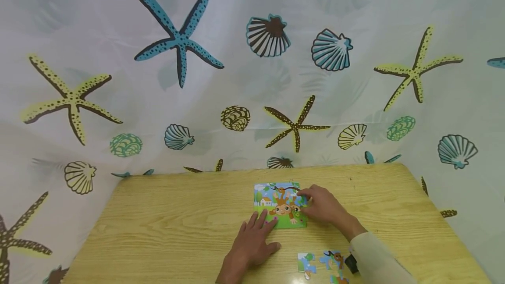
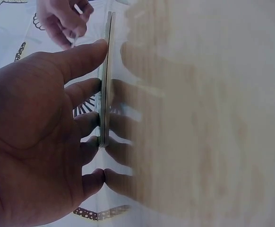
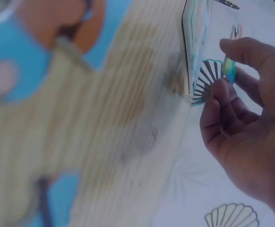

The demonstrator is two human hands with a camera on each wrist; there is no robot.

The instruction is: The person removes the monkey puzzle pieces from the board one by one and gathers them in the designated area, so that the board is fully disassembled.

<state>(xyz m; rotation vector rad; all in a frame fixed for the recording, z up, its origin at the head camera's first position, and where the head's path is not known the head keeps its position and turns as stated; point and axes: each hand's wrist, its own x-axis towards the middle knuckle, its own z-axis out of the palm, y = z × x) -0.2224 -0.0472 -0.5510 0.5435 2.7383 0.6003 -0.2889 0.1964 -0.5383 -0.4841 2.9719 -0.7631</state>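
A jigsaw puzzle [image 1: 265,214] with a monkey picture lies flat on the wooden table, most of its picture filled in. My left hand [image 1: 252,242] rests at its lower left corner with spread fingers; the left wrist view shows the thumb and fingertips of this hand [image 2: 33,123] touching the puzzle's edge [image 2: 104,94]. Over the puzzle's right side is my right hand [image 1: 325,205]. Between thumb and fingers it pinches a small puzzle piece [image 3: 230,70], seen edge-on and raised off the board in the right wrist view.
Several loose puzzle pieces [image 1: 306,262] lie near the table's front, below the right forearm. A dark device [image 1: 351,264] sits at the right wrist. Behind the wooden table [image 1: 169,222] hangs a white cloth [image 1: 221,86] printed with starfish and shells.
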